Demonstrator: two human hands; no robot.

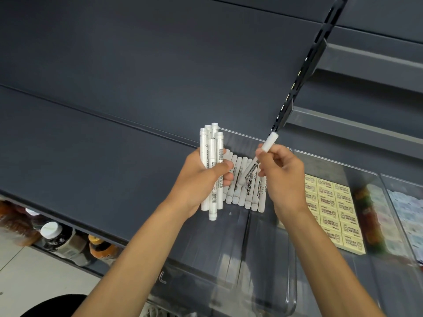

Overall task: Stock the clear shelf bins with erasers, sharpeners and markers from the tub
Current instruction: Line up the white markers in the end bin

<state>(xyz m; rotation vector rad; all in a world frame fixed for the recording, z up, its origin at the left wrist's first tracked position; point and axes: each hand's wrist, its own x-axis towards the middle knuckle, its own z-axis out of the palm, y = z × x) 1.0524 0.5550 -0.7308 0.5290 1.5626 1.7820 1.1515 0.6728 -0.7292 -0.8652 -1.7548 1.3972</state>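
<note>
My left hand (201, 177) grips a bundle of several white markers (211, 156), held upright above the left end of a clear shelf bin (263, 282). My right hand (281, 175) pinches one white marker (263, 152), tilted with its cap up and to the right, over the same bin. A row of several white markers (246, 191) lies side by side on the bin's floor between my hands. To the right, a second clear bin (357, 170) holds yellow erasers (334, 211) packed in rows.
The bins sit on a dark grey shelf (91, 133). Another clear bin (407, 213) with pale packets is at the far right. Bottles and jars (59, 236) stand on a lower shelf at the left. A black slotted upright (304, 65) rises behind the bins.
</note>
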